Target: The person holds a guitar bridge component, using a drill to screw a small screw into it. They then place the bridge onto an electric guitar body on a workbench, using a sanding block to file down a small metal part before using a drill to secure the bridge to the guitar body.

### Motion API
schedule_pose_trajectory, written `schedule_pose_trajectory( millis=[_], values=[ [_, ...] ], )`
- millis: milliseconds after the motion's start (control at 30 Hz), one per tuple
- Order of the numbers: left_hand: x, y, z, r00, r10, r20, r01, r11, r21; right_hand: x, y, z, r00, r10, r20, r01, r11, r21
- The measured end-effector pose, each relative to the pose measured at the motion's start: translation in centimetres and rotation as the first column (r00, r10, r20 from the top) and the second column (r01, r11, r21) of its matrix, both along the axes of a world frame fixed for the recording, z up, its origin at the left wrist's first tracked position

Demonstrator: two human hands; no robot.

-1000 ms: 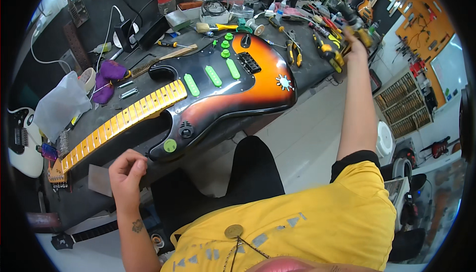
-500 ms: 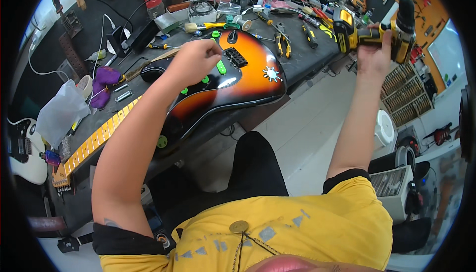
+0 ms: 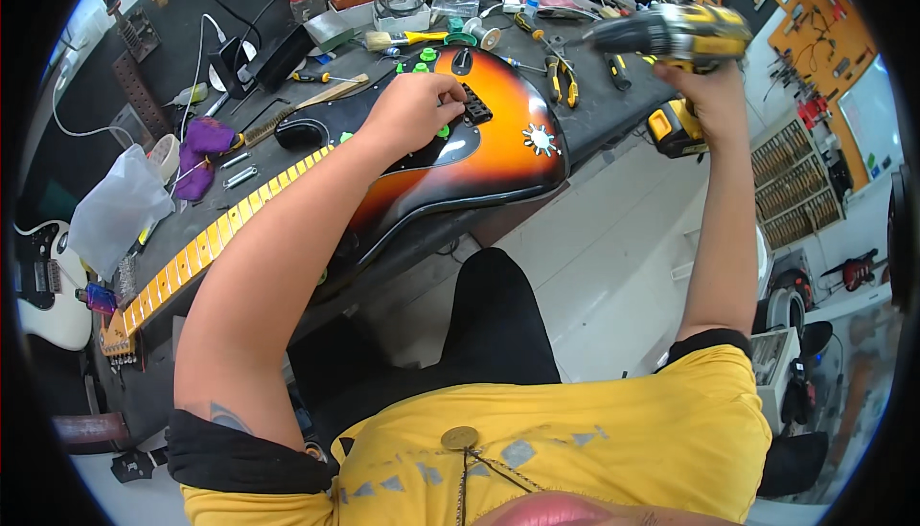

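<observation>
A sunburst electric guitar (image 3: 517,170) with a black pickguard and green knobs and pickup covers lies face up on the bench, its maple neck (image 3: 225,231) running to the lower left. Over its body my left hand (image 3: 414,109) is closed, fingertips pinched together beside the black bridge (image 3: 475,106). Whatever is between them is too small to make out. Off the bench's right edge, my right hand (image 3: 711,95) grips a yellow-and-black cordless drill (image 3: 685,35) by its handle. The drill is raised, its chuck pointing left towards the bench, slightly blurred by motion.
Pliers (image 3: 563,80), screwdrivers and a yellow-handled brush (image 3: 407,38) lie beyond the guitar. A purple cloth (image 3: 203,157), metal springs (image 3: 240,177) and a white plastic bag (image 3: 120,210) are on the left. A white guitar (image 3: 53,306) stands at the far left.
The drill has turned from chuck up to chuck pointing left, above the bench's right end. My left hand has shifted slightly right, closer to the bridge.
</observation>
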State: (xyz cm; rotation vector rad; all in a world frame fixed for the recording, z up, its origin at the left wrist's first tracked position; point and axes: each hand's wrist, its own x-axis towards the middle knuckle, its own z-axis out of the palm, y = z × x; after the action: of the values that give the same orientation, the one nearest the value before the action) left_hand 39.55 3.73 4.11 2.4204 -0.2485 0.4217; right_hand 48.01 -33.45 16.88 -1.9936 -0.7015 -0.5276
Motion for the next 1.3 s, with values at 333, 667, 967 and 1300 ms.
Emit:
schedule_pose_trajectory(
  millis=[333,667,967,1300],
  values=[
    [0.0,0.1,0.2,0.993,0.082,-0.083,-0.084,0.996,-0.025,-0.1,10.2,1.4,0.937,-0.163,0.309,0.307,0.804,-0.509],
    [0.0,0.1,-0.2,0.996,0.089,-0.033,-0.089,0.996,-0.019,-1.0,13.3,1.8,0.914,-0.117,0.387,0.331,0.766,-0.550],
    [-0.2,0.0,-0.1,0.992,0.117,-0.056,-0.117,0.993,-0.004,-1.6,13.3,2.5,0.913,0.034,0.406,0.214,0.808,-0.549],
    [-0.1,0.3,-0.1,0.994,0.105,-0.040,-0.105,0.994,0.010,-3.0,14.7,3.5,0.932,-0.059,0.357,0.277,0.751,-0.599]
  ],
)
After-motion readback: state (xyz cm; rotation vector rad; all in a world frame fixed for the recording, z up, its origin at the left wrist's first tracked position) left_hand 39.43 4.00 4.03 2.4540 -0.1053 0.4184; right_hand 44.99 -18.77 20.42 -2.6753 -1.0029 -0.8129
